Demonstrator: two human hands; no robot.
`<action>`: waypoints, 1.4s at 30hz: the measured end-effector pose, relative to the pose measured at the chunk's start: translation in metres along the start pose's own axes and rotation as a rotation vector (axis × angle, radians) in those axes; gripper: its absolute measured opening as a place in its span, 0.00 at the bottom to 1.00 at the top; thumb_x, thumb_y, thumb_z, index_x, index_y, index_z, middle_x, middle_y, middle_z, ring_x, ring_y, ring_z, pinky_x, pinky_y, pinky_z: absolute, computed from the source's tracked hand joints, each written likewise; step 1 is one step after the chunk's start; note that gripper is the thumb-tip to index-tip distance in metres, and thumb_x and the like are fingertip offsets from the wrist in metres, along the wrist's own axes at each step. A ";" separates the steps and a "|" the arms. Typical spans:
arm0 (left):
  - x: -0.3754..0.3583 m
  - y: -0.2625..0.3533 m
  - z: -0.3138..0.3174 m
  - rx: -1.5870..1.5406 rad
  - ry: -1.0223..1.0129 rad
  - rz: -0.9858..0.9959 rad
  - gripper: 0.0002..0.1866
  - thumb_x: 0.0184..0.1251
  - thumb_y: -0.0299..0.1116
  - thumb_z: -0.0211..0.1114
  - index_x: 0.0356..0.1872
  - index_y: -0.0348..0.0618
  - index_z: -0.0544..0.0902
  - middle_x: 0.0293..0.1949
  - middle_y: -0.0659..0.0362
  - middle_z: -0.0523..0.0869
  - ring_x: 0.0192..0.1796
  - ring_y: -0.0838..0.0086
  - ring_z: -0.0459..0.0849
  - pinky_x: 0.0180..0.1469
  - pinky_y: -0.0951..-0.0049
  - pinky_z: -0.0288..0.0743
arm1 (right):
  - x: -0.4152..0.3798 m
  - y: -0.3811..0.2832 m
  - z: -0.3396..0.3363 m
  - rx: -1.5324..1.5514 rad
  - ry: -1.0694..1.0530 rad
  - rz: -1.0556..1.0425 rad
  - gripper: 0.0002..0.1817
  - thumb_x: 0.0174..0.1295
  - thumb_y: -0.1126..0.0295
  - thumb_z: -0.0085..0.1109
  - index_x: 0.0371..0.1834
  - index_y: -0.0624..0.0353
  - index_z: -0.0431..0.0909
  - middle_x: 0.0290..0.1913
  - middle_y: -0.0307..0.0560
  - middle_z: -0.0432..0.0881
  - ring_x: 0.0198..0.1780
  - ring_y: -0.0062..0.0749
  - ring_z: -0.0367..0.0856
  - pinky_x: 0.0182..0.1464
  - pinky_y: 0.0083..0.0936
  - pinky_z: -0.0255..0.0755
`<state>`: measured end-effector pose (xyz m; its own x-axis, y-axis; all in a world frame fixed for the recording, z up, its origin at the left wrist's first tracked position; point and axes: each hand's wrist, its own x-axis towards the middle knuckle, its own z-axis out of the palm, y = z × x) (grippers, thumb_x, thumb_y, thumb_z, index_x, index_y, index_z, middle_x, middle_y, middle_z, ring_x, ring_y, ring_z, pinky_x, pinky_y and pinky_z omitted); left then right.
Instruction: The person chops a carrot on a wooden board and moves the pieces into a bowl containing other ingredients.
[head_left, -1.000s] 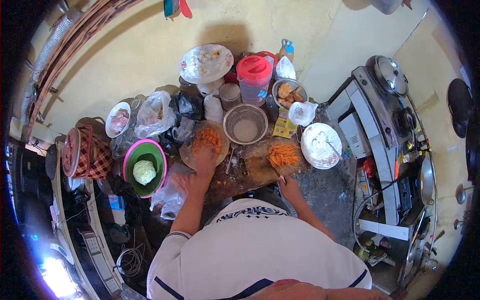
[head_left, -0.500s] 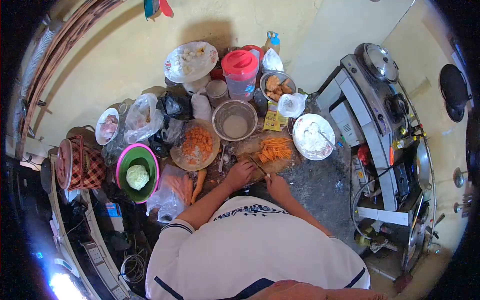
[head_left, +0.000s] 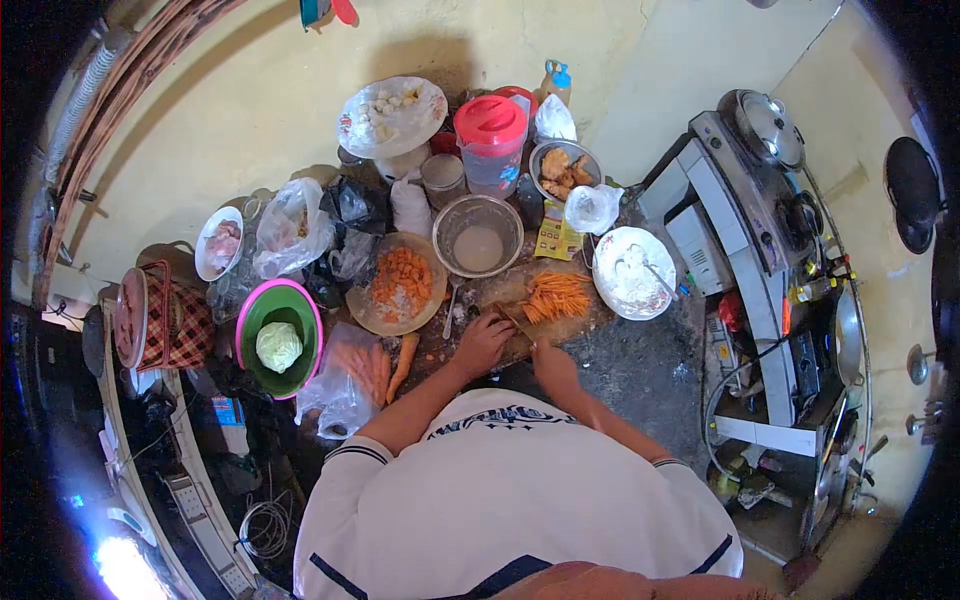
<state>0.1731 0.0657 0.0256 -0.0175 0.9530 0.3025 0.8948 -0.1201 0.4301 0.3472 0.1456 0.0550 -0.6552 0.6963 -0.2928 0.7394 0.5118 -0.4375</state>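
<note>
My left hand (head_left: 483, 344) rests on the wooden cutting board (head_left: 520, 300), fingers curled near the knife (head_left: 516, 322). My right hand (head_left: 553, 360) grips the knife's handle at the board's near edge. A pile of carrot strips (head_left: 556, 296) lies on the board just beyond the blade. To the left, a round plate (head_left: 372, 312) carries chopped carrot (head_left: 402, 281). A whole carrot (head_left: 402, 364) lies on the counter beside my left forearm.
Around the board stand a metal bowl (head_left: 478, 236), a white plate with a spoon (head_left: 632, 272), a red-lidded jug (head_left: 491, 142), a green bowl with cabbage (head_left: 279, 338), bagged carrots (head_left: 345, 380), and a gas stove (head_left: 765, 190) at right.
My left hand left the plate of chopped carrot and came back to the cutting board beside the knife. The right hand stayed at the board's near edge with the knife.
</note>
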 end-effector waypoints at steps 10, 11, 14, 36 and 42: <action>-0.001 -0.003 0.000 0.033 -0.042 -0.013 0.19 0.49 0.27 0.58 0.47 0.50 0.80 0.49 0.61 0.79 0.56 0.61 0.71 0.58 0.61 0.64 | -0.001 0.005 -0.005 0.018 0.007 -0.004 0.16 0.66 0.59 0.43 0.34 0.63 0.70 0.24 0.64 0.78 0.28 0.61 0.78 0.31 0.52 0.71; -0.001 -0.002 -0.002 0.042 -0.036 -0.015 0.20 0.49 0.27 0.59 0.47 0.51 0.80 0.49 0.61 0.79 0.56 0.61 0.71 0.58 0.61 0.64 | 0.000 0.006 -0.002 0.005 0.004 -0.022 0.16 0.66 0.59 0.43 0.34 0.63 0.70 0.24 0.64 0.78 0.28 0.61 0.78 0.31 0.52 0.71; 0.005 0.002 -0.013 -0.006 -0.031 0.000 0.23 0.43 0.25 0.61 0.47 0.47 0.80 0.49 0.58 0.80 0.55 0.59 0.73 0.58 0.58 0.67 | -0.002 0.008 0.001 0.017 0.029 -0.036 0.15 0.66 0.60 0.43 0.34 0.63 0.70 0.23 0.64 0.78 0.28 0.61 0.79 0.31 0.52 0.71; 0.001 -0.008 -0.010 0.030 0.020 0.048 0.15 0.48 0.30 0.61 0.41 0.45 0.82 0.43 0.60 0.82 0.51 0.63 0.74 0.55 0.61 0.66 | 0.000 -0.001 -0.004 0.023 0.026 -0.016 0.15 0.66 0.60 0.43 0.34 0.62 0.70 0.25 0.64 0.78 0.29 0.61 0.78 0.32 0.52 0.71; -0.001 -0.006 -0.009 0.103 0.015 0.033 0.15 0.48 0.31 0.61 0.40 0.44 0.82 0.45 0.61 0.81 0.52 0.66 0.73 0.57 0.60 0.63 | 0.005 0.001 -0.003 -0.053 -0.020 -0.006 0.15 0.66 0.60 0.44 0.34 0.62 0.70 0.24 0.63 0.78 0.28 0.59 0.79 0.31 0.51 0.71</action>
<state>0.1636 0.0627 0.0308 0.0062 0.9446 0.3282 0.9362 -0.1209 0.3302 0.3446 0.1509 0.0553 -0.6622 0.6833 -0.3076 0.7424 0.5422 -0.3935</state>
